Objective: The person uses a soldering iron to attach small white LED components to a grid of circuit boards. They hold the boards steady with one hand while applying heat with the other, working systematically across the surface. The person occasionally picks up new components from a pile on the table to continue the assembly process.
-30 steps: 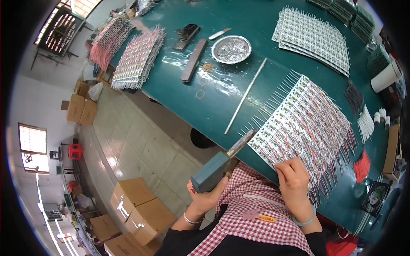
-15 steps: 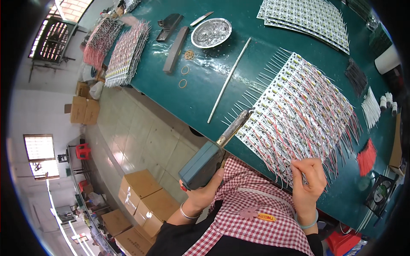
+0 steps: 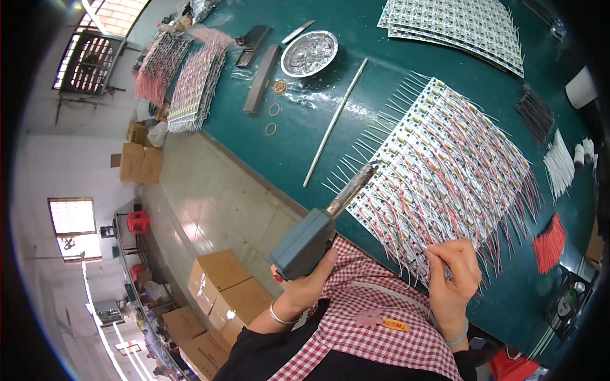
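Note:
My left hand point(image 3: 310, 289) is wrapped round the blue-green body of a soldering gun point(image 3: 302, 244). Its dark metal barrel point(image 3: 352, 188) slants up and right, the tip over the left side of a panel of white circuit boards point(image 3: 416, 120). Rows of red and white wires point(image 3: 445, 184) cover that panel, their loose ends hanging past its near and right edges. At the panel's near edge, my right hand point(image 3: 456, 270) is closed, thumb and forefinger pinched on what looks like a thin wire; the fingers partly hide it.
A metal bowl point(image 3: 309, 54), a grey bar point(image 3: 262, 79), rubber bands point(image 3: 274, 109) and a thin rod point(image 3: 337, 120) lie on the green table point(image 3: 286, 155). More white panels point(image 3: 454, 35) are stacked at the far right. Black wires point(image 3: 535, 114), white wires point(image 3: 559, 166) and red wires point(image 3: 549, 244) lie bundled on the right.
The view has shifted slightly. My right hand has moved a little left and nearer to me, still pinched. The soldering gun stays in my left hand, its tip at nearly the same spot.

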Motion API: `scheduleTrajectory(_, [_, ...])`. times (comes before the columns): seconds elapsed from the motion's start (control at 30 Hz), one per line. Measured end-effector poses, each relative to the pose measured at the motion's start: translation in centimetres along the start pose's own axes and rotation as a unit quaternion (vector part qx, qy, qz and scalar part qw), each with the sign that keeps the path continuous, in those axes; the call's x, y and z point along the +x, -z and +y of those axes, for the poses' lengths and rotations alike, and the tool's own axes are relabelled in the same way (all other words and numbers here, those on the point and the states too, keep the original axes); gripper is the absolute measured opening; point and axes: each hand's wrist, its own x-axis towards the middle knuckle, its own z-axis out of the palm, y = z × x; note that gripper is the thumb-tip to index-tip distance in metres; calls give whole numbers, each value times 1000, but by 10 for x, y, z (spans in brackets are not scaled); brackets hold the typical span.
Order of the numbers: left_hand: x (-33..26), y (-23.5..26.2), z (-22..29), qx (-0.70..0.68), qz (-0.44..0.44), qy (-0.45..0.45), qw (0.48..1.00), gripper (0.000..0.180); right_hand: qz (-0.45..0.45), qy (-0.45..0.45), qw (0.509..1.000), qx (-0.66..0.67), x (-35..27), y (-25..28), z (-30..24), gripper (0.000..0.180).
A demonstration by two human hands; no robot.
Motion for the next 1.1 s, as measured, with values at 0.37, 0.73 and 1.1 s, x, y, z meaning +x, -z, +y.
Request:
scheduleTrajectory(0.37, [-3,-14,6,32,-19,1,999,33,-35,43,998,26,2,12,-2,25])
scheduleTrajectory(0.73, [-4,-26,14,66,-28,6,997,34,-35,50,996,61,-3,23,1,29])
scheduleTrajectory(1.1, [-3,-32,24,36,18,39,998,27,-24,33,997,64,-8,34,-2,29])
